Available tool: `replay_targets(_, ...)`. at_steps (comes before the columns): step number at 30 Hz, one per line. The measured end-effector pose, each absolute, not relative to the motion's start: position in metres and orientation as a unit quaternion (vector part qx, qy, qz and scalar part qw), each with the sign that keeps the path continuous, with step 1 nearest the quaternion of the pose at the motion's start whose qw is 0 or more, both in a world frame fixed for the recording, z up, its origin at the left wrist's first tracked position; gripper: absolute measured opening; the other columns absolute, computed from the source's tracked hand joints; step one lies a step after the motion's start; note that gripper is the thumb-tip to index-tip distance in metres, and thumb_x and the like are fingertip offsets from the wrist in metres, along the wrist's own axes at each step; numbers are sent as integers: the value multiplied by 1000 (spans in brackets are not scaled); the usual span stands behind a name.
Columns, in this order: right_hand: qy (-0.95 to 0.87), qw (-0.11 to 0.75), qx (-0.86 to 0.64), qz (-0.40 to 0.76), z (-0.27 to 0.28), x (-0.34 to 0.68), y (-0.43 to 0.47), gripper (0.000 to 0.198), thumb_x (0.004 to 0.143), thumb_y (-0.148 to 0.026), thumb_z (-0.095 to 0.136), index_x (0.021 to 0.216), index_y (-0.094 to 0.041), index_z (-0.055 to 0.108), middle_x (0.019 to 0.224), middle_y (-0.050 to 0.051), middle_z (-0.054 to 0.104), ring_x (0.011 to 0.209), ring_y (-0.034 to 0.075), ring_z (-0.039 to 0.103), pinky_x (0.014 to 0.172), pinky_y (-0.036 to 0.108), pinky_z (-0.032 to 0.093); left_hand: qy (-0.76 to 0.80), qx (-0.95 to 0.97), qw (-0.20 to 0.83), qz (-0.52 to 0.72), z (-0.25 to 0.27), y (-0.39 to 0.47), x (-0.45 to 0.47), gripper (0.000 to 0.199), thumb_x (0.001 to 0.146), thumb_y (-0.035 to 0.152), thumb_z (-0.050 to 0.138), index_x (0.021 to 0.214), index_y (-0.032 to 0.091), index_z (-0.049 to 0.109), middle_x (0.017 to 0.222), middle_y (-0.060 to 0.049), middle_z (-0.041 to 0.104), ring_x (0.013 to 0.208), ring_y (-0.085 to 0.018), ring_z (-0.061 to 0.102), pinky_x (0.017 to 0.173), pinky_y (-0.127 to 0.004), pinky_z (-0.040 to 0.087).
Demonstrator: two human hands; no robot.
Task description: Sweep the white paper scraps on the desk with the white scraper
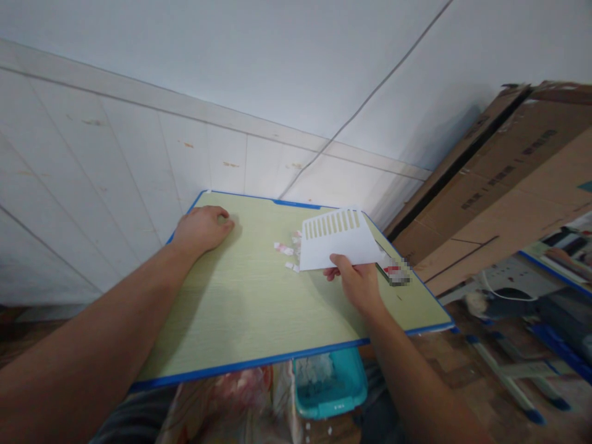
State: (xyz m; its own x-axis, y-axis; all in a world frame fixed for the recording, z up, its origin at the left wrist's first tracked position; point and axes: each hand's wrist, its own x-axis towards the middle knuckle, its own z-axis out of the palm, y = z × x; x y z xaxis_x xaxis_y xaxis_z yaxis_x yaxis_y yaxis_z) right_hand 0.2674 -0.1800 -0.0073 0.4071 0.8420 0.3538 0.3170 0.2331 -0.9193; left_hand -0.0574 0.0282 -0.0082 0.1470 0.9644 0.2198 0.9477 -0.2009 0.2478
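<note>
My right hand (358,283) grips a flat white sheet (330,246) with a row of slots cut along its far edge, pinched at the near edge between thumb and fingers. The sheet is held over the right half of the pale green table (240,308). Beside its left edge lie small scraps of white and reddish paper (284,248), partly hidden by it. My left hand (203,228) rests near the table's far left corner. Its fingers are curled in, and nothing shows in them.
A phone-like object, partly blurred out (395,271), lies right of the sheet. Below the front edge are a turquoise bin (330,410) with white pieces in it and a bag (245,391). Large cardboard boxes (490,179) lean at right; a white wall (259,74) stands behind.
</note>
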Motion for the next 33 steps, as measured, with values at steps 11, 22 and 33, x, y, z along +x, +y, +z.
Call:
replay_targets(11,-496,615,-578,204,-13,266,-176,26,87,-52,79,82,-26,76,67,5,81,53,24,73,53,36,62,635,754,32,167,-5,24,-55,63,107,52,55,149,20,90,162,-18,85,153,-44,77,128,-54,63)
replay_targets(22,-508,610,-565,226,-4,265,-185,25,86,-46,77,72,-26,75,61,5,78,53,23,73,55,35,63,628,757,24,177,-9,27,-57,67,103,54,54,148,21,91,162,-18,85,151,-45,78,127,-54,63)
replay_targets(33,-508,605,-567,234,-8,266,-189,23,87,-47,81,78,-26,76,63,4,78,55,24,73,56,36,63,631,758,26,165,-7,25,-57,69,105,55,51,150,20,90,164,-18,84,154,-44,77,128,-53,61)
